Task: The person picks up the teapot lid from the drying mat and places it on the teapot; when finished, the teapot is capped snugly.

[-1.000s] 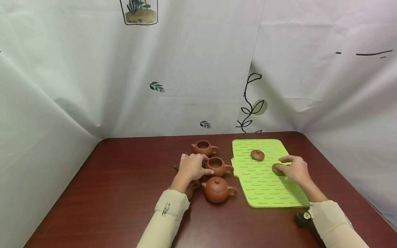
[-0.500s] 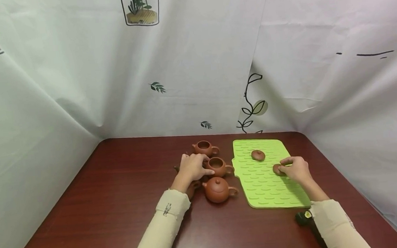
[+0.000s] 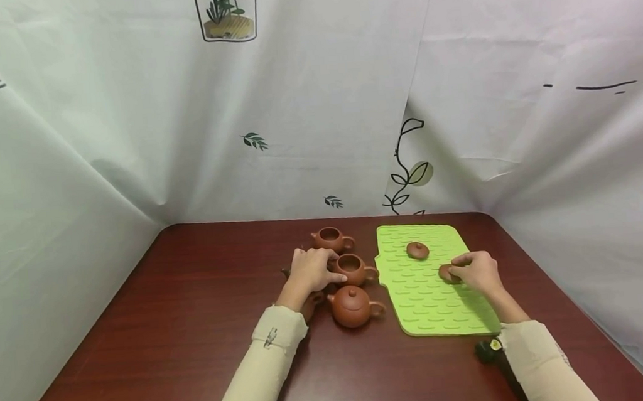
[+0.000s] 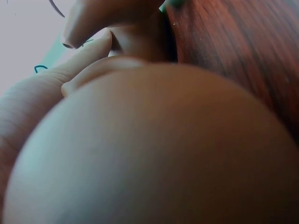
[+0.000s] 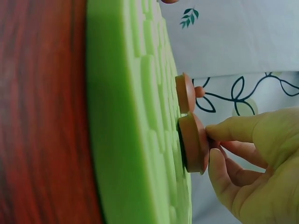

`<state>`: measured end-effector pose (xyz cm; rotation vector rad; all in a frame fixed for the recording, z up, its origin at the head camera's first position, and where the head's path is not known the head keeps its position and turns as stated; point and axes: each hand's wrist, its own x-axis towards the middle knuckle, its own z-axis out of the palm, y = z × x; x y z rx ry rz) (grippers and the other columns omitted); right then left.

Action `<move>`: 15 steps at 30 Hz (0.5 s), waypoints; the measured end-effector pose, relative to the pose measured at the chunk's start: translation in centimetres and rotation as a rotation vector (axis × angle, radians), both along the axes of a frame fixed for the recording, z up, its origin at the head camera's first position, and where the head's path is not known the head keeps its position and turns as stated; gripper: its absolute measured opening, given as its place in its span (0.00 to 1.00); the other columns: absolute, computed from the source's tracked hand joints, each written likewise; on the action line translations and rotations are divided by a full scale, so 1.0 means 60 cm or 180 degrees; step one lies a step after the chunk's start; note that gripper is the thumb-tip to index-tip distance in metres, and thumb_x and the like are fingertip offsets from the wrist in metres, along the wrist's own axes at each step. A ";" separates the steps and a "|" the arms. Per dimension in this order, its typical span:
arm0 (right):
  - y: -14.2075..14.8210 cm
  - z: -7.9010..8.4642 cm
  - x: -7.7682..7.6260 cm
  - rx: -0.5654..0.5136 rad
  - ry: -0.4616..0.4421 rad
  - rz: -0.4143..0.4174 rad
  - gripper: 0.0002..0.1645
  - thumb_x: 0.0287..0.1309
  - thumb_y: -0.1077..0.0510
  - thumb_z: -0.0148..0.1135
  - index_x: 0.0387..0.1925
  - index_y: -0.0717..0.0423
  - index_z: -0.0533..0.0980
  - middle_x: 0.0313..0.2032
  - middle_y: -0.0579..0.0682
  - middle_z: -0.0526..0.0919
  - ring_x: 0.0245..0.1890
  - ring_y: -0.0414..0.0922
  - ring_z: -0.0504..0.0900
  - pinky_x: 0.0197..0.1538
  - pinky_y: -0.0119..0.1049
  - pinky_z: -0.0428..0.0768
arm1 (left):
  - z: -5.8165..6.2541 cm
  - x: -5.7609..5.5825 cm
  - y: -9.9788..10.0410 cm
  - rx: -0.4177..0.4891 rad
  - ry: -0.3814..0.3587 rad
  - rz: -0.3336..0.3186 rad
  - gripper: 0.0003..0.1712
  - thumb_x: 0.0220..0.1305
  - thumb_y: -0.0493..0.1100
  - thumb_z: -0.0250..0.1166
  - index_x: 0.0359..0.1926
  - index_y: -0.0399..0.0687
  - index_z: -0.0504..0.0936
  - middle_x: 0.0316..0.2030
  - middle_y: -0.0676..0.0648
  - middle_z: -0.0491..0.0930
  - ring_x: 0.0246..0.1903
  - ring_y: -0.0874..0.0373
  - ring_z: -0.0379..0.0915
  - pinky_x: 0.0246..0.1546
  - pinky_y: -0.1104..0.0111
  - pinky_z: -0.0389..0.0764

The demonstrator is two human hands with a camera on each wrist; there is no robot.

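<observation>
My right hand (image 3: 478,272) pinches the knob of a brown clay teapot lid (image 3: 448,273) at the right side of the green ridged mat (image 3: 426,305). In the right wrist view this lid (image 5: 194,143) is at the mat's surface; whether it fully touches is unclear. A second lid (image 3: 417,251) lies farther back on the mat. My left hand (image 3: 310,269) grips the spout side of a lidless teapot (image 3: 351,270), thumb in front and index finger behind. A lidded teapot (image 3: 351,307) stands nearer, another lidless one (image 3: 330,239) behind.
Another brown pot (image 3: 311,304) is partly hidden under my left wrist; its rounded body (image 4: 154,149) probably fills the left wrist view. A dark object with a yellow-green spot (image 3: 488,351) is by the right cuff. White printed cloth (image 3: 313,100) walls the dark red table (image 3: 157,339).
My right hand and the lid it pinches have shifted very slightly left over the mat. The left hand and the teapots keep their places.
</observation>
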<state>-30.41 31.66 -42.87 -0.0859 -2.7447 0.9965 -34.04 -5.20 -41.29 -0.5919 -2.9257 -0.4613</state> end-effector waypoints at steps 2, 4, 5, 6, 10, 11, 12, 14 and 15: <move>-0.005 0.000 -0.001 -0.0013 0.0002 -0.0023 0.15 0.58 0.61 0.66 0.43 0.69 0.83 0.44 0.67 0.84 0.51 0.67 0.76 0.42 0.52 0.79 | -0.001 0.000 0.000 -0.0008 -0.0010 0.0012 0.29 0.54 0.63 0.73 0.53 0.56 0.84 0.48 0.55 0.84 0.48 0.55 0.78 0.55 0.52 0.64; -0.009 0.003 -0.002 -0.0032 -0.0009 -0.0048 0.15 0.58 0.60 0.67 0.43 0.69 0.84 0.43 0.66 0.85 0.51 0.67 0.76 0.41 0.51 0.79 | -0.001 0.000 0.000 -0.0023 -0.0017 0.0021 0.29 0.54 0.63 0.73 0.53 0.57 0.84 0.48 0.55 0.84 0.48 0.55 0.78 0.56 0.52 0.64; -0.011 0.004 -0.002 -0.0040 -0.0006 -0.0062 0.15 0.58 0.60 0.67 0.42 0.68 0.84 0.43 0.66 0.85 0.51 0.66 0.76 0.40 0.50 0.79 | -0.001 0.000 0.001 -0.0022 -0.0024 0.0024 0.29 0.54 0.63 0.73 0.54 0.57 0.84 0.48 0.55 0.84 0.48 0.55 0.78 0.56 0.52 0.64; -0.013 0.006 -0.003 -0.0055 -0.0006 -0.0066 0.15 0.58 0.60 0.67 0.42 0.68 0.84 0.43 0.65 0.85 0.51 0.66 0.77 0.39 0.48 0.79 | -0.002 0.000 0.001 -0.0023 -0.0027 0.0027 0.29 0.54 0.63 0.73 0.54 0.57 0.84 0.48 0.55 0.84 0.48 0.55 0.78 0.57 0.52 0.64; -0.021 0.011 -0.005 -0.0083 0.0005 -0.0041 0.15 0.58 0.59 0.68 0.43 0.67 0.84 0.43 0.65 0.85 0.50 0.64 0.78 0.36 0.44 0.78 | -0.003 0.000 0.001 -0.0002 -0.0041 0.0025 0.29 0.54 0.63 0.73 0.54 0.56 0.84 0.48 0.55 0.84 0.48 0.55 0.78 0.57 0.51 0.63; -0.023 0.012 -0.005 -0.0086 0.0011 -0.0033 0.15 0.59 0.59 0.69 0.43 0.67 0.84 0.43 0.65 0.85 0.49 0.64 0.78 0.35 0.43 0.77 | -0.003 0.000 0.001 0.0005 -0.0040 0.0026 0.29 0.54 0.63 0.73 0.54 0.56 0.84 0.48 0.55 0.84 0.48 0.55 0.78 0.57 0.51 0.63; -0.025 0.013 -0.005 -0.0088 0.0014 -0.0029 0.15 0.59 0.59 0.69 0.43 0.67 0.84 0.44 0.65 0.85 0.49 0.64 0.78 0.35 0.42 0.77 | -0.003 0.000 0.001 0.0004 -0.0037 0.0025 0.29 0.54 0.63 0.73 0.54 0.56 0.84 0.48 0.55 0.84 0.48 0.55 0.78 0.57 0.51 0.63; -0.029 0.014 -0.006 -0.0088 0.0029 -0.0039 0.14 0.59 0.59 0.69 0.42 0.66 0.85 0.44 0.65 0.85 0.48 0.62 0.78 0.34 0.41 0.76 | -0.004 -0.001 0.000 0.0001 -0.0028 0.0021 0.29 0.54 0.63 0.73 0.54 0.56 0.84 0.48 0.55 0.84 0.48 0.55 0.78 0.57 0.51 0.63; -0.031 0.015 -0.006 -0.0088 0.0045 -0.0040 0.14 0.59 0.59 0.69 0.42 0.66 0.85 0.44 0.65 0.84 0.48 0.62 0.78 0.34 0.40 0.75 | -0.004 -0.002 0.001 0.0001 -0.0020 0.0017 0.29 0.54 0.63 0.73 0.54 0.56 0.84 0.48 0.55 0.84 0.48 0.55 0.79 0.58 0.51 0.63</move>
